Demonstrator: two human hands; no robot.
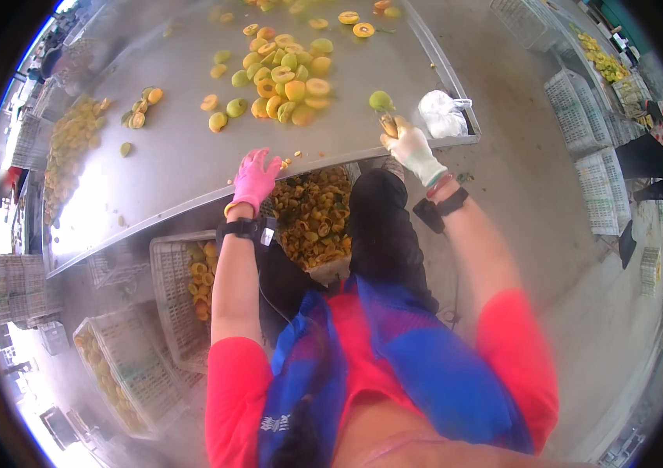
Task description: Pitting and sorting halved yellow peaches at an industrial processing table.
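My left hand [255, 175], in a pink glove, is at the front edge of a metal table [185, 140]. Its fingers are apart with nothing visible in them, close to small orange fruit scraps [287, 162]. My right hand [410, 146], in a white glove, grips a short tool with a wooden-looking handle [389, 125]; its working end is hard to make out. Just beyond the tool sits a green stone fruit [381, 100]. Farther in lies a heap of yellow-green stone fruit [284, 76], several of them halved with the cut face showing.
A knotted white plastic bag [442, 114] occupies the table's right corner. Beneath the edge, between my knees, a container holds fruit scraps [314, 222]. Plastic crates of fruit [179, 292] stand at my left. More crates [600, 187] and a person [659, 146] are at the right.
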